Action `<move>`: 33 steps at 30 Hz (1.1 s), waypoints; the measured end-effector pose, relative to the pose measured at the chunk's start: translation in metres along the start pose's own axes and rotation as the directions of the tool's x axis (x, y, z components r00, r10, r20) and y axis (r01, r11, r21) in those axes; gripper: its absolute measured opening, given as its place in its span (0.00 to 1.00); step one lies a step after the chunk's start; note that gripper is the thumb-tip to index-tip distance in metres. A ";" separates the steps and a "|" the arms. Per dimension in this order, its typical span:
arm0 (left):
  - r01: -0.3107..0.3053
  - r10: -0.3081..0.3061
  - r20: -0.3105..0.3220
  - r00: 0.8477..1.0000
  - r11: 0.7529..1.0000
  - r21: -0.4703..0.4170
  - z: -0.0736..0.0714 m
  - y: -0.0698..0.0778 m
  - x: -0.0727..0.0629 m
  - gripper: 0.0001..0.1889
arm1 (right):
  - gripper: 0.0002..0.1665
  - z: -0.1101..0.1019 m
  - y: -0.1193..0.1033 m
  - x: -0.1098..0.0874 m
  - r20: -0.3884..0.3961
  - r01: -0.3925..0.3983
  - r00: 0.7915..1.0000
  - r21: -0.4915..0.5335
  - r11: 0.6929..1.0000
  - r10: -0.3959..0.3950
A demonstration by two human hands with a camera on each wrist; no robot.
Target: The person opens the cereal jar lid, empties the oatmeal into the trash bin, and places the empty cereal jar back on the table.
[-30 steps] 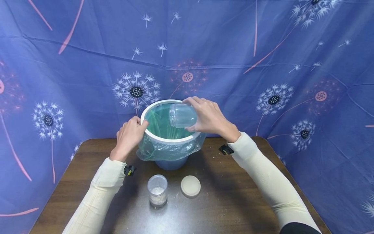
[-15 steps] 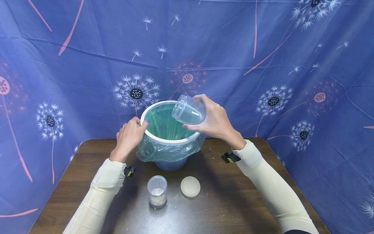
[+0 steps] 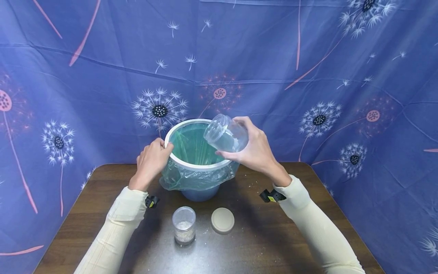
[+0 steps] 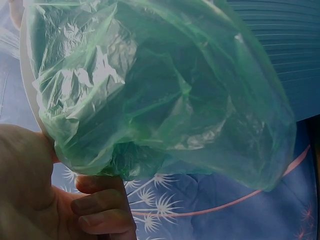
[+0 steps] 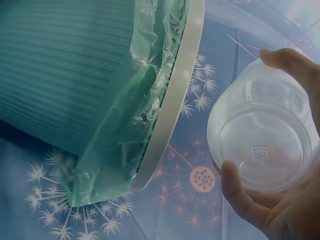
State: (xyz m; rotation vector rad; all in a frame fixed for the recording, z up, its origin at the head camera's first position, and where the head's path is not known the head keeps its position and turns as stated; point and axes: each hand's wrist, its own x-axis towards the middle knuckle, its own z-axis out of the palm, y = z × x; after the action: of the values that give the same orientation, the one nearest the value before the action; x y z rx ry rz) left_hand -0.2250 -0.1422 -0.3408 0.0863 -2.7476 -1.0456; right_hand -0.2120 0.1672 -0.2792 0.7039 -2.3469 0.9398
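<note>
A blue trash bin (image 3: 200,194) with a white rim (image 3: 202,166) stands on the table, lined with a green plastic bag (image 3: 196,179). My left hand (image 3: 151,161) grips the rim at its left side, thumb over the edge. In the left wrist view the fingers are curled beside the hanging bag (image 4: 165,110). Over the right part of the bin's opening, my right hand (image 3: 257,149) holds a clear plastic jar (image 3: 227,135), tilted with its mouth up and to the left. The right wrist view shows the jar's see-through base (image 5: 260,145); no contents are visible in it.
Closer to me, a second clear jar (image 3: 184,226) stands upright, partly filled with pale grains. To its right lies a round beige lid (image 3: 222,220). White crumbs are scattered on the brown table (image 3: 267,243). A blue patterned cloth (image 3: 246,49) hangs behind.
My right hand has tipped the jar from lying sideways over the bin to mouth-up, drawing it slightly right and toward me. My left hand has kept its grip on the rim.
</note>
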 end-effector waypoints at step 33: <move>-0.008 0.008 -0.009 1.000 1.000 0.013 0.003 -0.004 0.002 0.20 | 0.57 0.002 0.007 -0.033 -0.081 -0.016 0.996 0.129 0.992 0.026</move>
State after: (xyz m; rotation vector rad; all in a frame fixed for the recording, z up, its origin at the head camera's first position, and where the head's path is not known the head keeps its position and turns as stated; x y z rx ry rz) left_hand -0.2273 -0.1428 -0.3454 0.0818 -2.7450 -1.0232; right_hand -0.1925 0.1796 -0.3045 0.6775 -2.2412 1.1153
